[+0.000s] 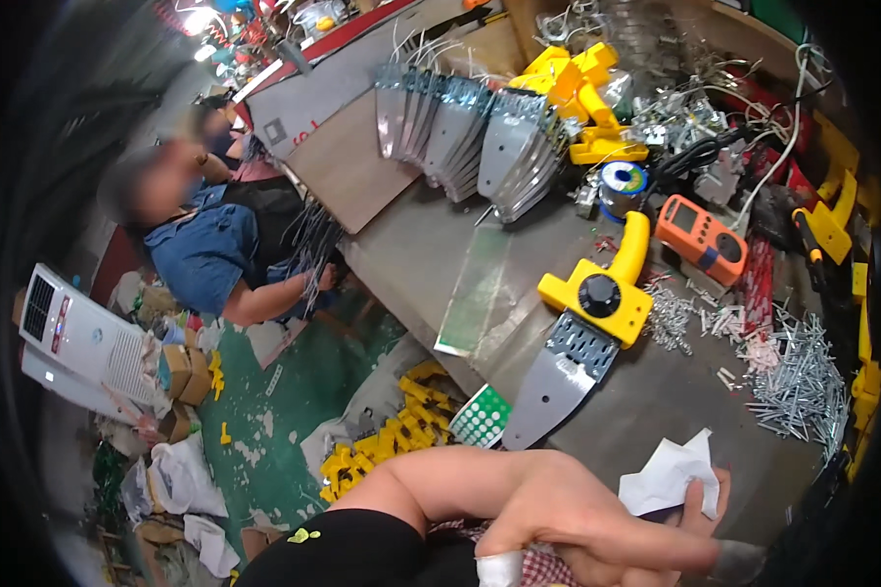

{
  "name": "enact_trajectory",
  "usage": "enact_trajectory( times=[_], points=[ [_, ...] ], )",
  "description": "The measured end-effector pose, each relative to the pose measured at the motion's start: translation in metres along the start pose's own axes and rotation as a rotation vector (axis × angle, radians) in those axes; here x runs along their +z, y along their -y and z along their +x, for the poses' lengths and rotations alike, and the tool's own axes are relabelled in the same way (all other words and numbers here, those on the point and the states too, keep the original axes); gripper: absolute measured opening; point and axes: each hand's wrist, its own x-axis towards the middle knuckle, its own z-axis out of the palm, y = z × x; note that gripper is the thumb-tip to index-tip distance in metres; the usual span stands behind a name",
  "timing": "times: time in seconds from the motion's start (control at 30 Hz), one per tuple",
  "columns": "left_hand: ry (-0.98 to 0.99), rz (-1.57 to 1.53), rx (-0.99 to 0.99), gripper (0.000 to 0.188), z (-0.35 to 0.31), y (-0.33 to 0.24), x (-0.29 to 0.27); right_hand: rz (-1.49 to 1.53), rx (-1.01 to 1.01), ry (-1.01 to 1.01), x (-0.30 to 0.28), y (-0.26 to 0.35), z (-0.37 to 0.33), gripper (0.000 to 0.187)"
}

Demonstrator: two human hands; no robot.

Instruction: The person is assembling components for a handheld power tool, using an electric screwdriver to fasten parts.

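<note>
My left hand (582, 509) reaches across the lower edge, its index finger stretched to the right and its thumb apart. White wrapping covers the thumb tip and a grey cover the index tip. Beyond it, the fingers of my right hand (707, 501) are curled around a crumpled white tissue (668, 476); the rest of that hand is mostly hidden. In front of my hands a yellow-handled tool (597, 298) with a black dial and a pointed, flat grey metal plate (558, 382) lies on the workbench (646, 401). Neither hand touches it.
Rows of similar metal plates (460, 132) stand at the back, beside yellow housings (573, 83). An orange meter (702, 240), a solder spool (622, 186) and piled screws (803, 382) lie at right. Yellow parts (387, 435) sit below the bench's left edge. Another person (201, 240) sits beyond.
</note>
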Motion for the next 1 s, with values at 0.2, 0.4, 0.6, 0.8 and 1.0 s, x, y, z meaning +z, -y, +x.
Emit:
enact_trajectory(
  times=[0.2, 0.4, 0.6, 0.8, 1.0],
  points=[
    [0.047, 0.024, 0.028, 0.123, -0.016, 0.003, -0.009, -0.286, -0.079, 0.129, -0.016, -0.003, 0.013, 0.027],
    [-0.026, -0.108, 0.018, 0.123, -0.019, -0.006, -0.017, -0.069, 0.18, 0.002, -0.006, 0.004, 0.006, 0.022],
    [-0.088, -0.231, 0.001, 0.123, -0.016, -0.017, -0.017, -0.036, 0.322, -0.064, -0.003, 0.009, 0.004, 0.022],
    [-0.128, -0.362, 0.006, 0.124, -0.008, 0.003, -0.002, -0.109, 0.156, -0.02, -0.008, -0.003, 0.002, 0.023],
    [-0.18, -0.507, 0.016, 0.124, -0.013, -0.019, 0.007, -0.435, -0.432, 0.347, -0.011, 0.01, 0.012, 0.019]
  ],
)
